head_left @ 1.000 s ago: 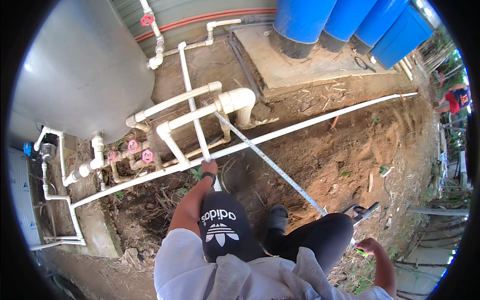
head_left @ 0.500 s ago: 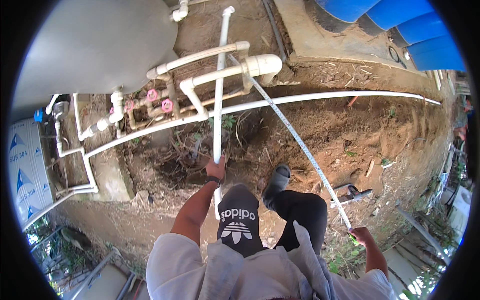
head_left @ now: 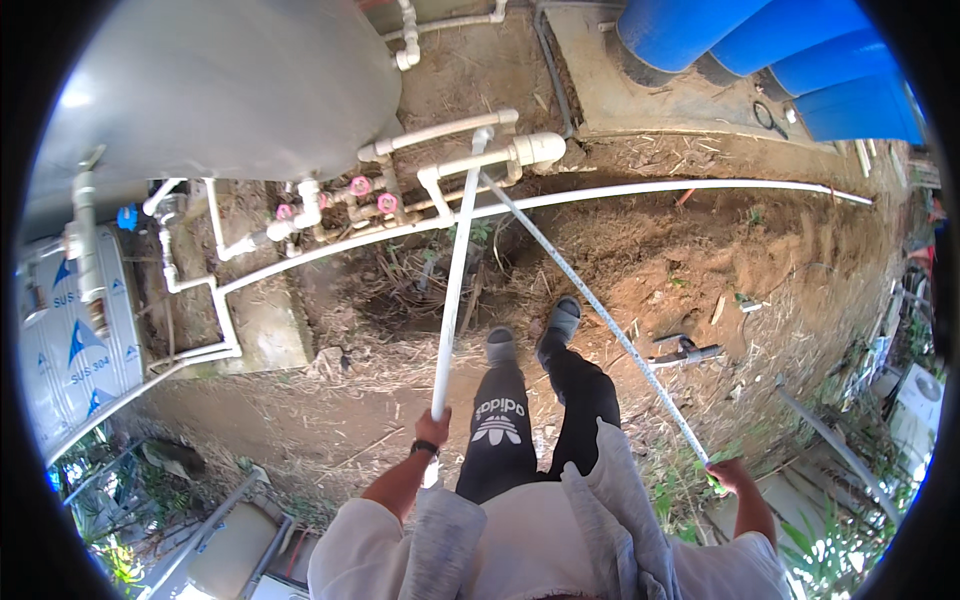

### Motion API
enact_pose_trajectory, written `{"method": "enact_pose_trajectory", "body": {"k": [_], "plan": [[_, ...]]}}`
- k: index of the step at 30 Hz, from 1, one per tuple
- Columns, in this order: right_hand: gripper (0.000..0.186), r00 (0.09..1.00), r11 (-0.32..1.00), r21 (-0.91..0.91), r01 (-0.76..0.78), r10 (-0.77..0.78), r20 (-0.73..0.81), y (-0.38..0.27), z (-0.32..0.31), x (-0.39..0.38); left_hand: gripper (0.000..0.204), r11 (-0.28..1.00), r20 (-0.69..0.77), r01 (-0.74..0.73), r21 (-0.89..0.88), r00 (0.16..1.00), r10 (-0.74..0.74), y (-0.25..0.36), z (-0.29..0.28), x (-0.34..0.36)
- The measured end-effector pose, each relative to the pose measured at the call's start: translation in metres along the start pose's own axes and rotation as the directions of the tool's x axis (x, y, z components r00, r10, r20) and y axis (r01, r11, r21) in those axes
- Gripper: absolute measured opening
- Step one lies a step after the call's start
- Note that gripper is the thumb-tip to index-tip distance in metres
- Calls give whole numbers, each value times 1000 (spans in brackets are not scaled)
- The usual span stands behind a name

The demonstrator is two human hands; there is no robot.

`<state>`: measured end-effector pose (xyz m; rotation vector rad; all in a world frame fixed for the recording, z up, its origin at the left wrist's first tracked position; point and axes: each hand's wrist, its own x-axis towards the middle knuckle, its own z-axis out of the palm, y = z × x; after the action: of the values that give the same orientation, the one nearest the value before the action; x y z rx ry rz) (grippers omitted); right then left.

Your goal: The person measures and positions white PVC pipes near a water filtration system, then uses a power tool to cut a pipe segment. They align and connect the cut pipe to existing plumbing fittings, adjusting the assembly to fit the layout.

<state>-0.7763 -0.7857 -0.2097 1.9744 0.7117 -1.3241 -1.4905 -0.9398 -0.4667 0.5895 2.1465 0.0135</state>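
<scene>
My left hand (head_left: 433, 428) is closed around the near part of a loose white plastic pipe (head_left: 457, 280). That pipe slants away from me, and its far end, with an elbow fitting (head_left: 483, 135), lies over the fixed pipework. Off to the right, my right hand (head_left: 733, 474) grips the near end of a tape measure, a bit of green showing at the fingers. Its pale blade (head_left: 615, 330) runs out straight and slanting to just beside the loose pipe's far part. Whether the blade's tip touches the pipe, I cannot tell.
A fixed white pipe (head_left: 640, 187) crosses the dirt ahead, joined to pipework with pink valve handles (head_left: 388, 203). Behind stands a large grey tank (head_left: 250, 80); blue barrels (head_left: 740, 30) are at far right. A dark hand tool (head_left: 685, 352) lies on the soil beyond the tape.
The loose pipe has come back toward me with my left hand, its far end now lower over the pipework. My legs are farther back, and the view has shifted. Both hands keep their hold.
</scene>
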Motion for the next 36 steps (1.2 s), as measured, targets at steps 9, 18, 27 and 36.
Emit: {"method": "enact_pose_trajectory", "body": {"k": [9,18,27,36], "plan": [[58,983,975,-181,-131,104,-149,31,12,-144,58,986,55,59,157,996,-69,-84,-149,-203],[57,950,962,97,-256,269,-159,47,58,-214,58,931,39,18,364,999,-35,-177,-243,-243],[44,969,789,584,-191,246,-17,61,176,-141,57,915,-4,-260,307,961,275,-74,-280,-241],[40,948,486,815,315,-117,-296,-30,190,-137,43,859,-91,-494,133,857,506,63,-278,-185]]}}
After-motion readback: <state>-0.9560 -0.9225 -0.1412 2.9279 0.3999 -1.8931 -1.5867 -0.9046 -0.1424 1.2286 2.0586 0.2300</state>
